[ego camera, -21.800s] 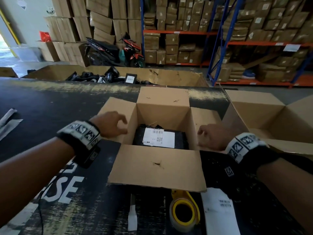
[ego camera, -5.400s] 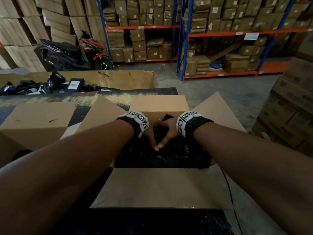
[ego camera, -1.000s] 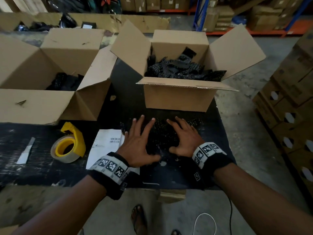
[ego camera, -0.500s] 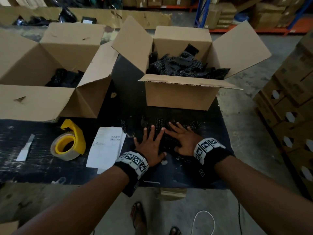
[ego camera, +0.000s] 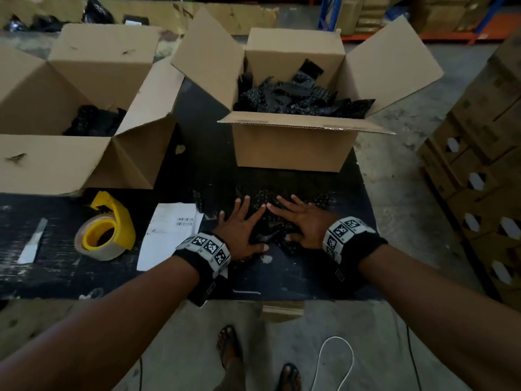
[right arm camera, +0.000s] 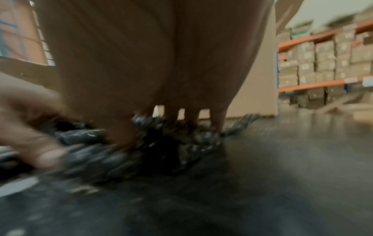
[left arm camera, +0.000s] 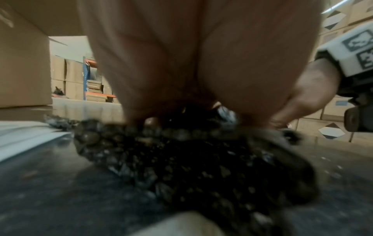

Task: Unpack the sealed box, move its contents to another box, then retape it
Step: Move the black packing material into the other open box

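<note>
A black bubble-wrap package (ego camera: 266,218) lies on the dark table (ego camera: 84,275) in front of the right open cardboard box (ego camera: 290,149). My left hand (ego camera: 242,224) and right hand (ego camera: 300,220) lie flat on it side by side, fingers straight and spread, index tips almost touching. The wrist views show the palm of the left hand (left arm camera: 181,63) and of the right hand (right arm camera: 151,63) pressing on the bubble-wrap package (left arm camera: 201,167) (right arm camera: 141,156). The right box is heaped with black wrapped items (ego camera: 296,98). The left open box (ego camera: 56,165) holds a few black items (ego camera: 93,122).
A yellow tape dispenser (ego camera: 104,234) and a white printed sheet (ego camera: 169,232) lie left of my hands; a white strip (ego camera: 32,244) lies farther left. Stacked cartons (ego camera: 479,179) stand on the floor to the right. The table edge is just behind my wrists.
Both hands have slid inward on the bubble-wrap package, the left one moving right off the white sheet, so the fingertips now nearly meet. The boxes have not moved.
</note>
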The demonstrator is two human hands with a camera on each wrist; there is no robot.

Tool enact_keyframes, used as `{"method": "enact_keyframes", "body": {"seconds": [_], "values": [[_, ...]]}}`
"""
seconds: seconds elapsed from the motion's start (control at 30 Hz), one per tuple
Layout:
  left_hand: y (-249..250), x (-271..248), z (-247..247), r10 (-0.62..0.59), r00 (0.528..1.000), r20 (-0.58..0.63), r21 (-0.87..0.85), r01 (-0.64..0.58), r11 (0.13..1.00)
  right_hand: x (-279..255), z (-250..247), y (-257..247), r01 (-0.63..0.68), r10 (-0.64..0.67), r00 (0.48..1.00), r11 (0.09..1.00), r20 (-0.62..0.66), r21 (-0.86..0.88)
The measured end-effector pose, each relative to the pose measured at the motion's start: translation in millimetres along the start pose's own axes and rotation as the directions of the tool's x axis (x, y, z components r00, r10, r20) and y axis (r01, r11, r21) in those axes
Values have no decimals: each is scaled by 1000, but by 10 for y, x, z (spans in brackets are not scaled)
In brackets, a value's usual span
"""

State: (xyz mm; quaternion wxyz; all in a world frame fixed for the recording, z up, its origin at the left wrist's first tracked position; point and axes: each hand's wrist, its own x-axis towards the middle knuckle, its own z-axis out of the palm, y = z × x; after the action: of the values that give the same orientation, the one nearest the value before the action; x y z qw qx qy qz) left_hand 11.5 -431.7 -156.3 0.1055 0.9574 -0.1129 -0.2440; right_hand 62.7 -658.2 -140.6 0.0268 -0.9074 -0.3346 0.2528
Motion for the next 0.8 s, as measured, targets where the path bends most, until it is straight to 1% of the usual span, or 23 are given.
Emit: {"method": "enact_keyframes", "body": {"seconds": [0.1, 0.2, 0.27, 0.33, 0.43, 0.6, 0.7, 0.8], "values": [[36, 4, -1, 54, 997, -55, -30, -56, 998, 56, 38, -148, -33, 39, 995, 997, -89, 66], [68, 24, -6, 67, 994, -88, -33, -70, 997, 113, 16, -341, -98, 107, 988, 992, -108, 83], [83, 29, -5, 55, 992, -115, -10, -56, 998, 127, 12, -443, -157, 168, 979, 983, -118, 93], [92, 27, 1, 46, 989, -139, 2, -46, 999, 138, 37, -498, -186, 197, 973, 978, -124, 94], [93, -4, -21, 49, 981, -186, -20, -54, 998, 137, 65, -509, -192, 207, 966, 976, -156, 105], [59, -92, -24, 56, 963, -262, -117, -89, 989, 52, 37, -515, -200, 224, 956, 970, -187, 141], [35, -157, -41, 51, 938, -344, -192, -123, 974, -4, -6, -541, -184, 219, 947, 969, -234, 163], [3, -224, -122, 54, 905, -422, -231, -165, 959, -77, -100, -603, -133, 193, 936, 969, -296, 209]]}}
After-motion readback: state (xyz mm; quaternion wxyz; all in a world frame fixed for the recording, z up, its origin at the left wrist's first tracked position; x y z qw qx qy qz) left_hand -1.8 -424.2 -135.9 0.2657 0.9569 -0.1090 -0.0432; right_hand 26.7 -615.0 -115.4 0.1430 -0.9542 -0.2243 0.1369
